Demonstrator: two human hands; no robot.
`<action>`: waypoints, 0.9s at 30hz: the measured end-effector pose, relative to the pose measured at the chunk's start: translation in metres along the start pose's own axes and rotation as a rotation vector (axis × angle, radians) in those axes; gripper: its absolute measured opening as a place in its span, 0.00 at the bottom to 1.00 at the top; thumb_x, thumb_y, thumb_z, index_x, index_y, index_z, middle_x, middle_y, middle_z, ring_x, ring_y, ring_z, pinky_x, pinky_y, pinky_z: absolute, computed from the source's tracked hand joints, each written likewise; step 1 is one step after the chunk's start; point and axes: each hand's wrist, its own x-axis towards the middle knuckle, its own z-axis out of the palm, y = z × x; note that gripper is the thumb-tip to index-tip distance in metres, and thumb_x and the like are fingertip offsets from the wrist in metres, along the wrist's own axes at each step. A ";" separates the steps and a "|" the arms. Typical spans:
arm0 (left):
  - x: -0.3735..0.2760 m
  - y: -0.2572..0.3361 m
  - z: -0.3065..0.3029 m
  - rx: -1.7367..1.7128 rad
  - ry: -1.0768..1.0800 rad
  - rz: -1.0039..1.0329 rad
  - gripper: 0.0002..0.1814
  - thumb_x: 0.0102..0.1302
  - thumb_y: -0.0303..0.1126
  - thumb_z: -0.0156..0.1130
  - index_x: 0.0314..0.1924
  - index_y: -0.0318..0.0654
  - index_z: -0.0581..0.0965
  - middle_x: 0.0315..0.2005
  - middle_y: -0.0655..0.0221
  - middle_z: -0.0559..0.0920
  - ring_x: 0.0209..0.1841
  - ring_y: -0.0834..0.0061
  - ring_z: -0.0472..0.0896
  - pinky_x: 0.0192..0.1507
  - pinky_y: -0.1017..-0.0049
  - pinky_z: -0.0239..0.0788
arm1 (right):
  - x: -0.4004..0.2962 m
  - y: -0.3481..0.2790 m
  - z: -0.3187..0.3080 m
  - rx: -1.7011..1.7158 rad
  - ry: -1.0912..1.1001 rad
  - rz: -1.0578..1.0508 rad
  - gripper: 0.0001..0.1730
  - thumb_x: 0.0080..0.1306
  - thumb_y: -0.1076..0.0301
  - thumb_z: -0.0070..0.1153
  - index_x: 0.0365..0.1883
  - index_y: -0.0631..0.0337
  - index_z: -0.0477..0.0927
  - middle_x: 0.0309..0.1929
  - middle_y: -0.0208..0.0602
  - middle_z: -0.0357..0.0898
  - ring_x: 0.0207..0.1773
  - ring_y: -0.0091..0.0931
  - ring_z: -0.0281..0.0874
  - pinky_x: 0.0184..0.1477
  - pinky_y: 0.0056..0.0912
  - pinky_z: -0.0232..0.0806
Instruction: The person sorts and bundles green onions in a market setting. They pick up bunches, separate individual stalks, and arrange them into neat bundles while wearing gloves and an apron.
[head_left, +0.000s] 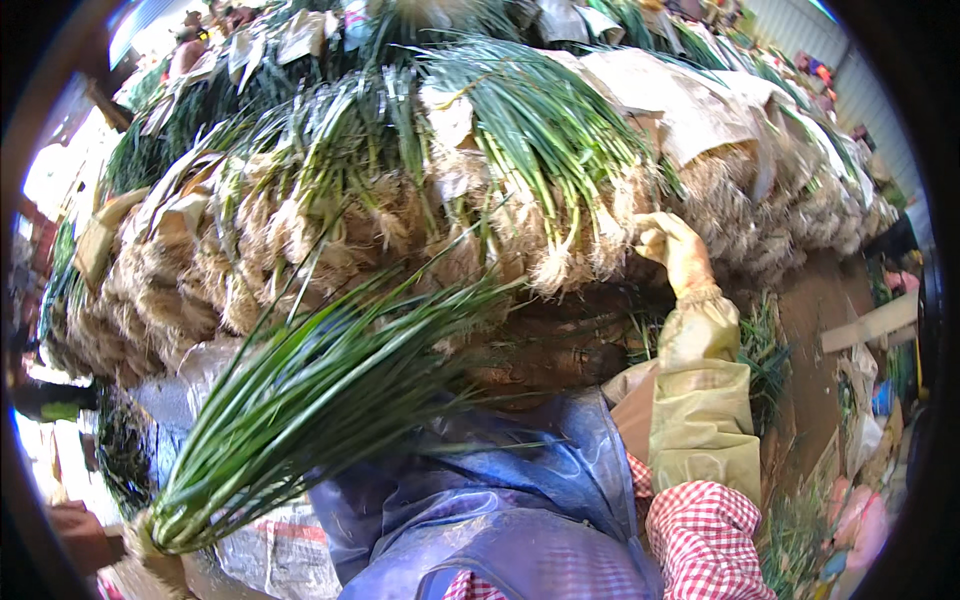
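My right hand (670, 244), in a pale yellow glove, is at the roots of a bunch of spring onions (544, 142) on the pile. Its fingers are bent, thumb and fingertips apart, with nothing plainly between them. A large loose bundle of long green onion leaves (300, 390) slants across the left front, its tips blurred, above my blue waterproof apron (495, 517). The bundle's gathered end lies at lower left, by a tan shape that could be roots or a gloved hand; I cannot tell whether it is my left hand.
A broad, high pile of onions with pale roots (157, 277) spans the front, partly covered by whitish sheets (667, 94). At lower left is a printed sack (285, 555). A pale board (870, 324) and leaf scraps (802, 532) lie at right. Blurred people are at the far edges.
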 end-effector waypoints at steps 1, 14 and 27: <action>0.022 0.024 -0.021 -0.082 0.018 -0.029 0.15 0.57 0.34 0.61 0.43 0.35 0.75 0.34 0.62 0.78 0.37 0.71 0.75 0.42 0.70 0.67 | -0.003 0.003 -0.002 -0.058 0.029 0.030 0.14 0.66 0.60 0.46 0.37 0.58 0.81 0.24 0.29 0.78 0.24 0.20 0.74 0.34 0.20 0.70; 0.075 0.072 -0.105 -0.396 -0.903 -0.178 0.13 0.53 0.32 0.65 0.39 0.36 0.79 0.32 0.65 0.84 0.35 0.78 0.80 0.39 0.75 0.72 | 0.016 0.019 -0.011 -0.099 0.074 0.022 0.11 0.65 0.65 0.46 0.27 0.62 0.73 0.25 0.39 0.78 0.23 0.26 0.77 0.25 0.24 0.71; -0.148 -0.061 0.005 -0.012 -0.781 -0.425 0.06 0.53 0.30 0.61 0.32 0.41 0.78 0.27 0.60 0.82 0.34 0.60 0.81 0.33 0.66 0.71 | 0.001 -0.024 -0.117 -1.308 0.477 -0.281 0.18 0.63 0.67 0.47 0.51 0.59 0.76 0.48 0.38 0.78 0.47 0.25 0.75 0.47 0.25 0.68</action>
